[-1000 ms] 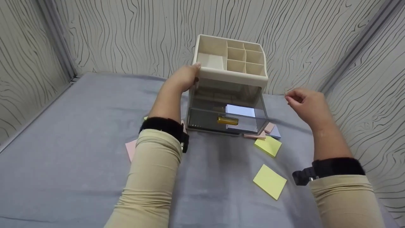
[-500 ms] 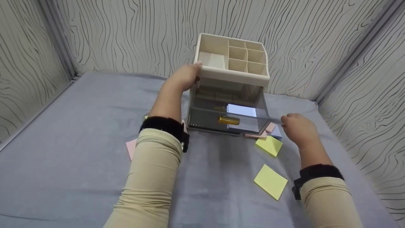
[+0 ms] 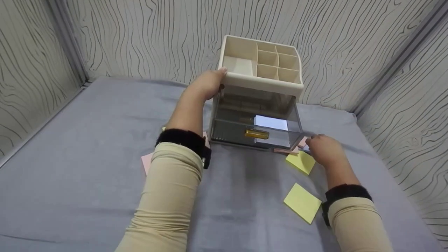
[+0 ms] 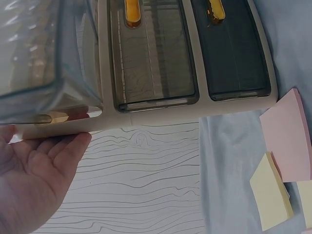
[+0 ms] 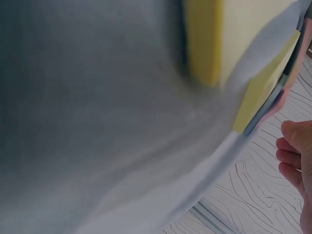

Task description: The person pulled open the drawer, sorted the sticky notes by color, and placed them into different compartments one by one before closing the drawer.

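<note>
My left hand point(image 3: 207, 84) grips the left side of a cream desk organizer point(image 3: 263, 81), thumb at its front rim and fingers along the side wall. Its clear top drawer point(image 3: 227, 130) is pulled out, with a gold handle point(image 3: 256, 134) and a pale pad of sticky notes point(image 3: 271, 122) inside. Two lower drawers point(image 4: 156, 63) look closed in the left wrist view. To the right of the drawer, my right hand point(image 3: 325, 150) is beside pink sticky notes point(image 3: 302, 142) and a blue pad. In the right wrist view its fingers point(image 5: 291, 158) are loosely curled, nothing visible in them.
A yellow pad point(image 3: 301, 162) lies under the drawer's right corner, and another yellow pad point(image 3: 302, 203) sits nearer. At left, a pink pad point(image 3: 146, 162) is partly behind my sleeve. Wood-patterned walls point(image 3: 150, 38) surround the grey cloth point(image 3: 87, 157).
My right hand has come down and leftward from beside the organizer to the pink and blue notes. My left hand keeps its grip. The view has shifted slightly.
</note>
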A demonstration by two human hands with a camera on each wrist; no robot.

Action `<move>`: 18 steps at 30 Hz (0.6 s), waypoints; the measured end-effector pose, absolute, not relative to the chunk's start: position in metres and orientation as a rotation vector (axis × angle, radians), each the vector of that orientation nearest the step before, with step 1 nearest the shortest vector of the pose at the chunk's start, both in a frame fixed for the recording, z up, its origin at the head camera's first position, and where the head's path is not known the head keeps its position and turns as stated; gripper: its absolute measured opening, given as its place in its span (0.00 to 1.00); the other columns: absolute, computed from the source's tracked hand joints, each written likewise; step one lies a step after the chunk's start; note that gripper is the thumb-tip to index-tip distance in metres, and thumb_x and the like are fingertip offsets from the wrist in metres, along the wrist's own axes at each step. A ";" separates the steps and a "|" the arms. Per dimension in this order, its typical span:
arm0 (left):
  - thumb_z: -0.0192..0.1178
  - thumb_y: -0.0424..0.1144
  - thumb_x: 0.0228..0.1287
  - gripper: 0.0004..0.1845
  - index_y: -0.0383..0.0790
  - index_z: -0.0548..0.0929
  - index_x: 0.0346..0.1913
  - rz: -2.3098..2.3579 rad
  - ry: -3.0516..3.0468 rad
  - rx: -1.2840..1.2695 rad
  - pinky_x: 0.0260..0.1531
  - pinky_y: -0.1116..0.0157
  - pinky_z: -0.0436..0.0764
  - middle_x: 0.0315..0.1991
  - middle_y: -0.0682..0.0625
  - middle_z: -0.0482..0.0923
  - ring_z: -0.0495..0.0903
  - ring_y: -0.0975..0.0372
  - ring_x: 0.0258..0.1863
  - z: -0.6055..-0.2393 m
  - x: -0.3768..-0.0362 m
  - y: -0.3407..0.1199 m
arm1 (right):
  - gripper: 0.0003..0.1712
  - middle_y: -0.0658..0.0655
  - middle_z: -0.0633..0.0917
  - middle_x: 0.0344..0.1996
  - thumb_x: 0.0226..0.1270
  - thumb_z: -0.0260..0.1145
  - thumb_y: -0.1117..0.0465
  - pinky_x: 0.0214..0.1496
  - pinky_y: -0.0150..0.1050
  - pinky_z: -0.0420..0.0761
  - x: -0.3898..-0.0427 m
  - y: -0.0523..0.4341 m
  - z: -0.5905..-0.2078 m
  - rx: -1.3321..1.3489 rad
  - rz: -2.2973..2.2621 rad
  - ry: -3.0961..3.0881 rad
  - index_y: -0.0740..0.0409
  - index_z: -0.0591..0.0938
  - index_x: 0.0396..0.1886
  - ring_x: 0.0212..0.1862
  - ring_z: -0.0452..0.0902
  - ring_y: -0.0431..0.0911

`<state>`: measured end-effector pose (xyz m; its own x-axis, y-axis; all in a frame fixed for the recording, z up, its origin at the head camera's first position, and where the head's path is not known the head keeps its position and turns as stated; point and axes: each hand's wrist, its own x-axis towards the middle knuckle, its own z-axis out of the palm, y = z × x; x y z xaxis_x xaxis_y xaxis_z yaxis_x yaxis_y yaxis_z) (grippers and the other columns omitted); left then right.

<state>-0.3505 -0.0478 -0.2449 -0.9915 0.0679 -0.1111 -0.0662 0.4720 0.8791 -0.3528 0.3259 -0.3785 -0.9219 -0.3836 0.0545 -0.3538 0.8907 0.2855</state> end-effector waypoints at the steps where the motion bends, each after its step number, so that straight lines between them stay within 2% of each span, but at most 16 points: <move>1: 0.30 0.60 0.70 0.32 0.42 0.67 0.64 1.551 2.582 0.001 0.63 0.52 0.58 0.58 0.48 0.70 0.64 0.56 0.62 -0.245 -0.351 -0.048 | 0.06 0.59 0.80 0.22 0.55 0.62 0.72 0.34 0.51 0.79 -0.353 0.327 -0.380 0.579 -0.413 -2.953 0.64 0.83 0.33 0.29 0.77 0.55; 8: 0.30 0.60 0.70 0.32 0.41 0.71 0.59 1.525 2.600 0.019 0.63 0.52 0.57 0.58 0.48 0.69 0.63 0.55 0.62 -0.245 -0.352 -0.050 | 0.08 0.60 0.80 0.25 0.56 0.59 0.73 0.35 0.52 0.78 -0.355 0.330 -0.387 0.565 -0.400 -3.009 0.63 0.82 0.33 0.30 0.77 0.56; 12: 0.30 0.59 0.70 0.31 0.40 0.73 0.55 1.538 2.599 0.018 0.61 0.52 0.60 0.53 0.47 0.72 0.67 0.56 0.57 -0.245 -0.351 -0.051 | 0.07 0.61 0.80 0.25 0.58 0.57 0.71 0.34 0.52 0.77 -0.358 0.329 -0.388 0.534 -0.378 -3.058 0.63 0.82 0.31 0.30 0.76 0.57; 16: 0.30 0.59 0.70 0.29 0.40 0.74 0.47 1.571 2.587 0.007 0.57 0.53 0.63 0.43 0.46 0.72 0.70 0.57 0.49 -0.247 -0.351 -0.052 | 0.10 0.62 0.79 0.25 0.60 0.53 0.67 0.34 0.54 0.75 -0.361 0.330 -0.389 0.457 -0.278 -3.125 0.62 0.79 0.24 0.29 0.75 0.57; 18: 0.30 0.59 0.70 0.29 0.40 0.74 0.48 1.571 2.582 0.010 0.58 0.53 0.63 0.43 0.47 0.72 0.69 0.57 0.50 -0.248 -0.352 -0.051 | 0.11 0.62 0.79 0.25 0.60 0.52 0.66 0.34 0.53 0.75 -0.362 0.330 -0.389 0.428 -0.228 -3.153 0.61 0.78 0.21 0.28 0.74 0.56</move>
